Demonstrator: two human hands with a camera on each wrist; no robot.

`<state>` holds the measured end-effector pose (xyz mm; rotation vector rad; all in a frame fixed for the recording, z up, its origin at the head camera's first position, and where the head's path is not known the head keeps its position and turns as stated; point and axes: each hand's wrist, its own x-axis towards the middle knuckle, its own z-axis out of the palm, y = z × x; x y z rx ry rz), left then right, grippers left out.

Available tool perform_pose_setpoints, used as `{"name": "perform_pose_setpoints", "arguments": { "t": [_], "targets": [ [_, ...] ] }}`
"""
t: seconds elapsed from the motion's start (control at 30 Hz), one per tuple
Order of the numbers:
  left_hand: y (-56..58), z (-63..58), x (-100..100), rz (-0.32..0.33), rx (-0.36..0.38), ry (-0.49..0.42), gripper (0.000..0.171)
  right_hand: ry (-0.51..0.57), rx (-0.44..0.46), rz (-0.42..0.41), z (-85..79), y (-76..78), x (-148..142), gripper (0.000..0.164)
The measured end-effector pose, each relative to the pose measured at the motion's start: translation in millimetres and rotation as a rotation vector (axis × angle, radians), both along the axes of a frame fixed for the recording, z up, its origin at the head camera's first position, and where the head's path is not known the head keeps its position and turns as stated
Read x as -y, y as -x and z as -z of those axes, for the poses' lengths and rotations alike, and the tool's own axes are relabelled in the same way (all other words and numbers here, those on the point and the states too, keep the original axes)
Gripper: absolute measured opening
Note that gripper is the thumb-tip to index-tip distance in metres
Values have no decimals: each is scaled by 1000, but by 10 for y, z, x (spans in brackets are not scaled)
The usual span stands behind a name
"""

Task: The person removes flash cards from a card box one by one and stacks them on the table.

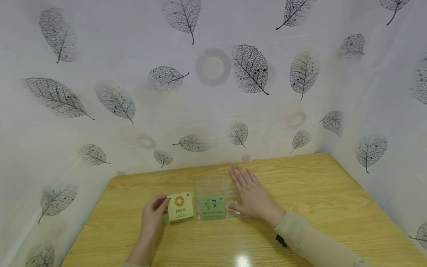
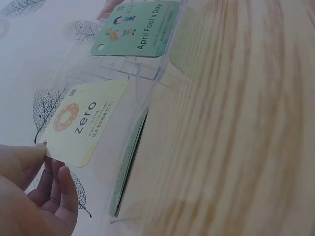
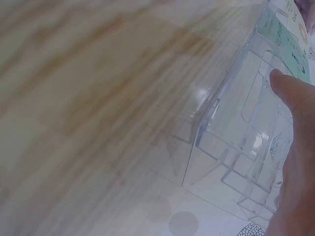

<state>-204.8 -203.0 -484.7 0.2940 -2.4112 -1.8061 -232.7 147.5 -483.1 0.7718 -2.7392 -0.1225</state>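
My left hand [image 1: 154,213] pinches a pale yellow card [image 1: 181,207] by its left edge, between thumb and fingers; it reads "zero" above small print and shows an orange ring. Below it, a green card pile [image 2: 129,162] lies on the table. To the right stands a clear plastic box [image 1: 209,181] with compartments, where a green "April Fool's Day" card [image 1: 212,207] sits in the left one. My right hand [image 1: 250,194] rests over the right part of the box with fingers straight, its thumb [image 3: 288,88] near the compartment wall.
The wood-grain table [image 1: 300,193] reaches back to a white curtain [image 1: 133,55] printed with dark leaves, which also hangs along both sides. A black band [image 1: 281,241] shows at the right wrist, by the sleeve.
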Motion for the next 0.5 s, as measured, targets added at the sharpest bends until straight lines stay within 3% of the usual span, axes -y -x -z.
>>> {"name": "perform_pose_setpoints", "arguments": {
  "t": [0.5],
  "targets": [
    [27, 49, 126, 19, 14, 18, 28, 17, 7, -4, 14, 5, -3, 119]
  ]
}}
